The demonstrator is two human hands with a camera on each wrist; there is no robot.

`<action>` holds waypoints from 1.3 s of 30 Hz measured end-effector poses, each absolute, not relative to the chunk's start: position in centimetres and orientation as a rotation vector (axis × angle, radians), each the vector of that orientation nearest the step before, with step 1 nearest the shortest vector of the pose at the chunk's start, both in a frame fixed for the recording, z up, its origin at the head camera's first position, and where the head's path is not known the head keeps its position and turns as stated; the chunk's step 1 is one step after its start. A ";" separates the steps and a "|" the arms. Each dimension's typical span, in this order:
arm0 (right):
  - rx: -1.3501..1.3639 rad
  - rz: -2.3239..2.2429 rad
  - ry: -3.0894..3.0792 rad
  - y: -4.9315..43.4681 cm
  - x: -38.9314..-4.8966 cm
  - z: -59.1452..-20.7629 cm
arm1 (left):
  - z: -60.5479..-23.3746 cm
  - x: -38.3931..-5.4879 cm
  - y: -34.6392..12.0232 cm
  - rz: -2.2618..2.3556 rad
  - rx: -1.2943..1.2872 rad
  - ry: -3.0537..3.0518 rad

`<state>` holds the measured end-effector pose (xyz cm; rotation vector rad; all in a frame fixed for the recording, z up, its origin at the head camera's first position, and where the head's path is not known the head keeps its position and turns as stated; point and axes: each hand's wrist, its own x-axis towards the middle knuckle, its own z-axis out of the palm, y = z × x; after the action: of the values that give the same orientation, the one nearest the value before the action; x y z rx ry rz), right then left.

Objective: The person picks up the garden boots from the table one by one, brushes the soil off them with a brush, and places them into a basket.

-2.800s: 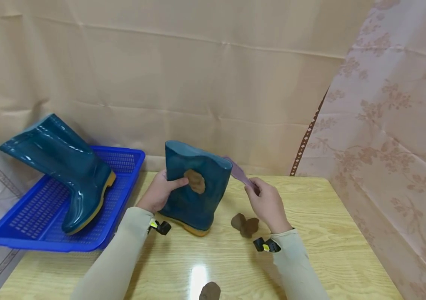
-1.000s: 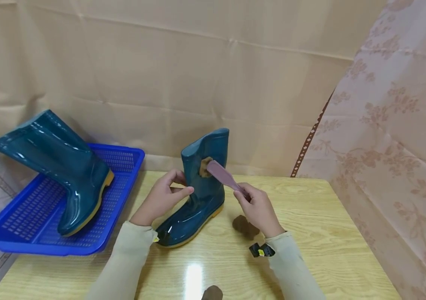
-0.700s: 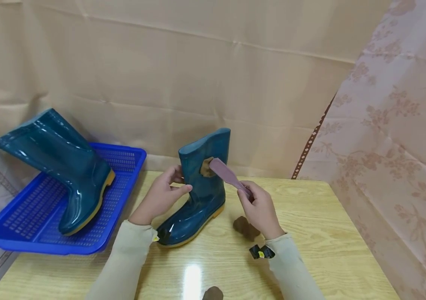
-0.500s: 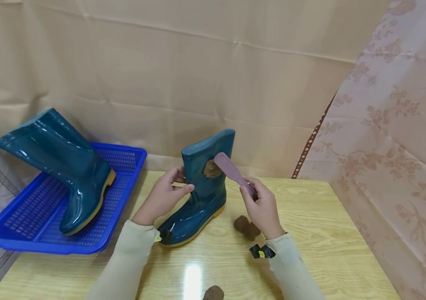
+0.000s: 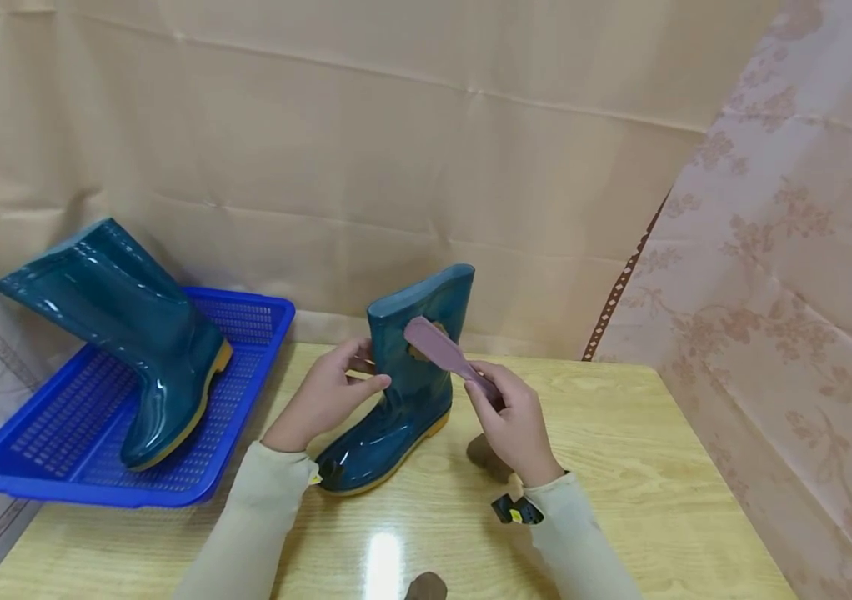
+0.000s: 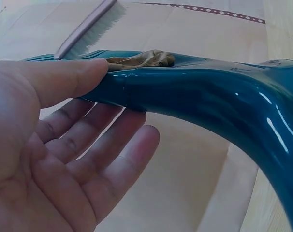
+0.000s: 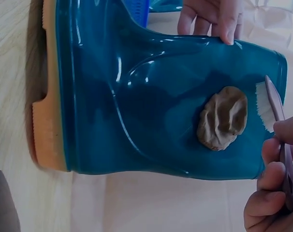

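A teal rain boot [image 5: 396, 437] with a yellow sole stands on the table, toe toward the front left. My left hand [image 5: 328, 392] holds its shaft, thumb on one face and fingers on the other. A flattened brown lump, like clay or mud [image 7: 224, 118], sticks to the side of the shaft; in the head view the brush mostly covers it. My right hand [image 5: 516, 417] grips the handle of a mauve brush [image 5: 437, 346]. Its pale bristles [image 7: 265, 106] face the boot near the shaft's top, beside the lump in the right wrist view.
At the left, a blue perforated basket [image 5: 246, 400] bears a second teal boot [image 5: 148, 333], tilted with its shaft over the rim. Brown lumps [image 5: 488, 457] lie on the table by my right wrist, and another brown lump [image 5: 426, 587] at the front edge. Cloth hangs behind.
The boot has turned from heel-front to toe at front left, with my left hand's hold shifted. The brush came from behind the boot to its side, and lately moved left across the lump.
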<state>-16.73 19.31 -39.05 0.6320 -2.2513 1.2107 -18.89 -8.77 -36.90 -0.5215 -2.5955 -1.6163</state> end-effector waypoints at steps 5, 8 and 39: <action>0.609 1.183 -2.251 19.4 -16.2 -38.9 | -37.0 -18.7 -8.4 -1.621 -0.586 -2.596; 0.580 1.171 -2.281 19.4 -16.0 -38.7 | -37.1 -18.5 -8.3 -1.617 -0.587 -2.616; 0.408 1.187 -2.414 20.4 -16.5 -38.1 | -37.2 -19.1 -8.8 -1.633 -0.383 -2.584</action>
<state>-16.51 20.38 -38.14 0.4082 -2.4135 1.1871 -19.14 -8.80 -37.16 -0.3828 -2.5842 -1.6328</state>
